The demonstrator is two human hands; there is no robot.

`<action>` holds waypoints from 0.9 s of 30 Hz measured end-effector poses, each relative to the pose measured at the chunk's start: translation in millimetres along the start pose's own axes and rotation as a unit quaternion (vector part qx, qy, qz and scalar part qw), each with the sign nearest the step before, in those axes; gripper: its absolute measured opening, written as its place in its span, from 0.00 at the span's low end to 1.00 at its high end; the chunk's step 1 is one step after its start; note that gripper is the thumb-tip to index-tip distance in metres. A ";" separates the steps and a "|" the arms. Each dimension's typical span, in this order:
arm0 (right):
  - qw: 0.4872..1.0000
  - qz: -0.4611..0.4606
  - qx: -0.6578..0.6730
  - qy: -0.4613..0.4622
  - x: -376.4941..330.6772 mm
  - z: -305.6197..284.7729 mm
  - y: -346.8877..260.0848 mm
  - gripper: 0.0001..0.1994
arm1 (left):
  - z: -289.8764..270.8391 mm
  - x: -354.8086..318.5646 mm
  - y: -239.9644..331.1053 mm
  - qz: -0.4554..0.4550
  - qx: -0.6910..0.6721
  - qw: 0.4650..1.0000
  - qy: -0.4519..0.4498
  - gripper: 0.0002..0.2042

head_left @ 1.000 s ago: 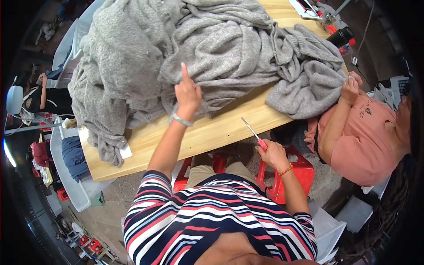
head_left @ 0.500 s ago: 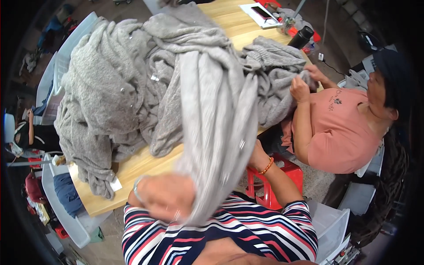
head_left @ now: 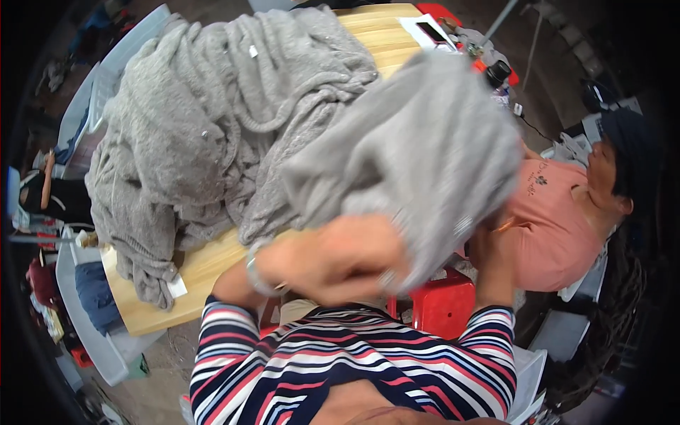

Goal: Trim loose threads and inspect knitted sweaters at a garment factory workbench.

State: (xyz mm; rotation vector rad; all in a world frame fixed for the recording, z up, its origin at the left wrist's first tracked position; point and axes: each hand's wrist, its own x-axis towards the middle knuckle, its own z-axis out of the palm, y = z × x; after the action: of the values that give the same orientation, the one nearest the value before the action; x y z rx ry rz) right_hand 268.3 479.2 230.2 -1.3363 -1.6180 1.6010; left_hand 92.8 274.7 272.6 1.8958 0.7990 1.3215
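Observation:
A light grey knitted garment (head_left: 418,142), blurred by motion, is held up in front of me over the table's right part. My left hand (head_left: 347,258), with a pale bangle at the wrist, is closed on its lower left edge. To the right, my right forearm (head_left: 497,265) reaches up to the garment's lower right side; the cloth and blur hide the fingers of that hand. A big heap of grey knitwear (head_left: 184,134) lies just beyond and to the left of the held garment.
Under the heap is a wooden table (head_left: 152,312). A person in a pink shirt (head_left: 559,219) sits close on the right, hands mostly hidden. A red stool (head_left: 445,308) stands below. At the far right are a phone (head_left: 431,32) and black bottle (head_left: 498,72). Plastic bins (head_left: 67,283) line the left.
My left hand has moved right and up with the garment, which has swung from hanging lengthwise before me to bunched toward the right. My right arm has shifted right. The co-worker's hands became covered.

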 end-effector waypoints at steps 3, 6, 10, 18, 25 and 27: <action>0.777 -0.329 -0.183 0.505 164.3 -133.2 59.7 0.27 | 19.7 69.8 -47.2 -0.007 0.064 0.984 0.168 0.13; 0.657 -0.396 -0.628 0.134 189.9 -231.9 54.7 0.31 | 25.8 85.1 -95.0 -0.059 0.161 0.963 0.205 0.20; 0.932 -0.098 -0.341 0.077 117.6 -116.8 76.8 0.17 | -14.3 23.1 -176.0 -0.128 0.498 0.830 0.217 0.23; 0.972 0.017 -0.233 -0.031 12.4 -44.7 125.3 0.20 | -159.8 -119.3 -260.0 -0.413 0.656 0.618 0.133 0.25; 0.944 -0.010 -0.327 -0.038 10.4 -32.2 127.2 0.21 | -127.4 -88.3 -171.5 -0.292 -0.035 0.858 0.420 0.17; 0.940 -0.020 -0.338 -0.050 7.6 -30.0 123.4 0.21 | -89.8 -89.1 -107.0 -0.290 -0.130 0.845 0.431 0.21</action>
State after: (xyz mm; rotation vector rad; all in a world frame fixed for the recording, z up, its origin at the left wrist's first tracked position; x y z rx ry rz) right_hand 327.3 478.3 117.5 -1.5334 -2.3727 1.1309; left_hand -29.6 282.4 161.3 0.6668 1.3958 1.7319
